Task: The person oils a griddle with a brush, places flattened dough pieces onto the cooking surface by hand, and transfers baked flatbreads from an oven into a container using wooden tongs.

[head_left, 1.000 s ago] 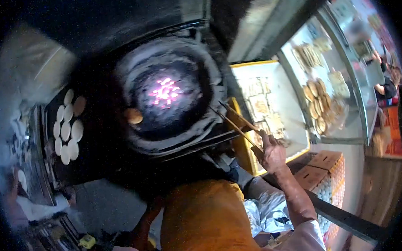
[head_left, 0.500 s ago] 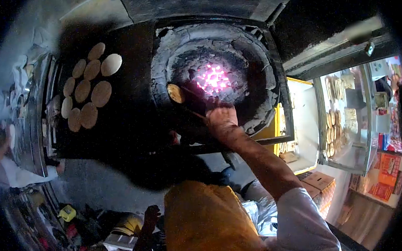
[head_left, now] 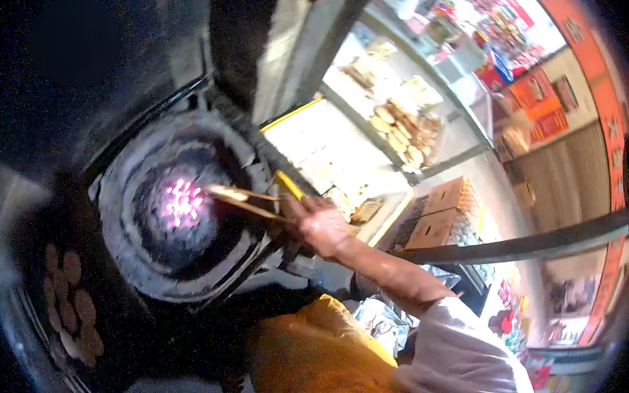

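My right hand [head_left: 321, 228] is closed around the handle end of long, thin tongs [head_left: 258, 211], beside the oven's right rim. Between the tongs' far ends is a pale flatbread [head_left: 232, 193], seen nearly edge-on and blurred. It hangs over the right part of the round clay oven [head_left: 130, 267], where coals [head_left: 183, 202] glow pink at the bottom. My left hand [head_left: 232, 391] shows only as a dark shape at the bottom edge, left of the yellow apron; its fingers cannot be made out.
Several round flatbreads [head_left: 67, 315] lie on the dark surface left of the oven. Right of it stands a white bin with a yellow rim [head_left: 292, 114], holding some breads. Beyond are a glass case with stacked breads [head_left: 407, 131] and cardboard boxes [head_left: 433, 226].
The view has turned right. My right hand has come out from over the coals to the oven's right side, bringing the tongs and the flatbread with it.
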`<state>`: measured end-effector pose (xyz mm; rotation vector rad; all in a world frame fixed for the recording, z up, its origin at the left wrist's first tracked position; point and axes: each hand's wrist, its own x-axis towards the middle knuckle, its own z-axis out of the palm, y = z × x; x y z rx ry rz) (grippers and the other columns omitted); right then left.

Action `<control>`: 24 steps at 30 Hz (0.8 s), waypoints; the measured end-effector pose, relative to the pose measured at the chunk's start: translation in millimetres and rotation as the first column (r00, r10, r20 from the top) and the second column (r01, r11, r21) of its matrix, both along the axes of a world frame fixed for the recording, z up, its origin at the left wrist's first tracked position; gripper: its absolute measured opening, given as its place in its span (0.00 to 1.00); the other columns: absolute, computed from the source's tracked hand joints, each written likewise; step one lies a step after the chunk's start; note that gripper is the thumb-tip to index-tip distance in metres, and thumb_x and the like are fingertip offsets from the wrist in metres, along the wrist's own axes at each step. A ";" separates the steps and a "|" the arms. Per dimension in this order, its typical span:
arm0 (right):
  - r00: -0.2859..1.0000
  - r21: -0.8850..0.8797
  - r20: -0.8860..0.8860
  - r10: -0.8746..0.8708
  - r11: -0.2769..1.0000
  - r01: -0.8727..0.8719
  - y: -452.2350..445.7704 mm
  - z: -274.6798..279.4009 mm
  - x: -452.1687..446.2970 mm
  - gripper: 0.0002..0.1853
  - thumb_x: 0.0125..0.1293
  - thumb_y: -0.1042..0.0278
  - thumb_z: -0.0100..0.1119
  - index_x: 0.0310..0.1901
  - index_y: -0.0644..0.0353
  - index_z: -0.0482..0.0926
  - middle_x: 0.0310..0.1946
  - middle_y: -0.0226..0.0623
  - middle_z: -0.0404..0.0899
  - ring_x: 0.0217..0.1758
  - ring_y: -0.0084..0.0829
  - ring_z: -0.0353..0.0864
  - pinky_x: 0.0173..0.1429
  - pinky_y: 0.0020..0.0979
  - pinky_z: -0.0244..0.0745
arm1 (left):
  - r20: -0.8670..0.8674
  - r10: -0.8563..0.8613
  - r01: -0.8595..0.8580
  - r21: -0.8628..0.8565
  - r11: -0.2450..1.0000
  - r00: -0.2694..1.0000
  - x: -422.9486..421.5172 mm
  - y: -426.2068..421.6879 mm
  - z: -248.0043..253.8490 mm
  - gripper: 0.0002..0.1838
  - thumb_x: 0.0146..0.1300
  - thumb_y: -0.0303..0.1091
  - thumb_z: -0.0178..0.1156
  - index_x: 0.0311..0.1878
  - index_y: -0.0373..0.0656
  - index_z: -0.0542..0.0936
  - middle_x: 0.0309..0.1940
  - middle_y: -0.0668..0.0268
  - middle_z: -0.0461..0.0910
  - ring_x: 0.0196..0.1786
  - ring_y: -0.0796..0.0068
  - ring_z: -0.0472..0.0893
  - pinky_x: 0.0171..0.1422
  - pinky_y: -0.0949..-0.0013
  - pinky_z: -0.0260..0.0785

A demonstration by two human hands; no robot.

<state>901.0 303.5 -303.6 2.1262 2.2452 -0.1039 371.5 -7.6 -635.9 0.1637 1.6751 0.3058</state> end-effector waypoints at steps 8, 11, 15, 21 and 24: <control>0.770 0.111 0.440 -0.462 0.879 0.464 -101.4 32.2 315.1 0.31 0.69 0.66 0.51 0.74 0.61 0.64 0.52 0.45 0.79 0.52 0.40 0.84 0.53 0.42 0.78 | -0.038 -0.284 0.287 0.090 0.954 0.958 130.3 104.4 8.4 0.16 0.76 0.44 0.56 0.53 0.42 0.81 0.47 0.61 0.83 0.42 0.61 0.81 0.41 0.58 0.75; 0.740 0.136 0.478 -0.473 0.872 0.469 -101.1 20.3 396.9 0.28 0.69 0.65 0.53 0.69 0.61 0.69 0.49 0.44 0.80 0.50 0.40 0.85 0.51 0.45 0.79 | -0.073 -0.362 0.368 0.100 0.924 0.929 187.7 125.7 23.7 0.16 0.76 0.44 0.56 0.53 0.42 0.81 0.47 0.61 0.83 0.43 0.61 0.81 0.41 0.58 0.75; 0.759 0.196 0.429 -0.490 0.871 0.451 -69.0 -7.8 459.1 0.26 0.67 0.67 0.55 0.66 0.65 0.71 0.48 0.44 0.81 0.52 0.41 0.83 0.56 0.47 0.76 | -0.120 -0.426 0.438 0.098 0.894 0.896 245.1 132.5 48.6 0.16 0.76 0.44 0.55 0.53 0.42 0.81 0.47 0.62 0.83 0.43 0.60 0.81 0.41 0.58 0.75; 0.733 0.298 0.454 -0.507 0.861 0.411 -49.3 -43.9 495.7 0.32 0.67 0.66 0.56 0.71 0.69 0.66 0.51 0.47 0.77 0.53 0.44 0.79 0.58 0.46 0.74 | -0.175 -0.459 0.475 0.066 0.877 0.871 272.7 120.5 76.2 0.16 0.76 0.44 0.55 0.54 0.42 0.81 0.47 0.62 0.83 0.43 0.60 0.81 0.41 0.58 0.75; 0.740 0.244 0.351 -0.574 0.819 0.520 -78.7 -24.2 470.3 0.31 0.69 0.64 0.56 0.71 0.68 0.66 0.50 0.47 0.77 0.51 0.42 0.80 0.58 0.46 0.75 | -0.182 -0.478 0.492 0.043 0.869 0.859 265.3 105.1 80.6 0.16 0.76 0.44 0.55 0.54 0.42 0.81 0.47 0.62 0.83 0.43 0.60 0.81 0.41 0.58 0.75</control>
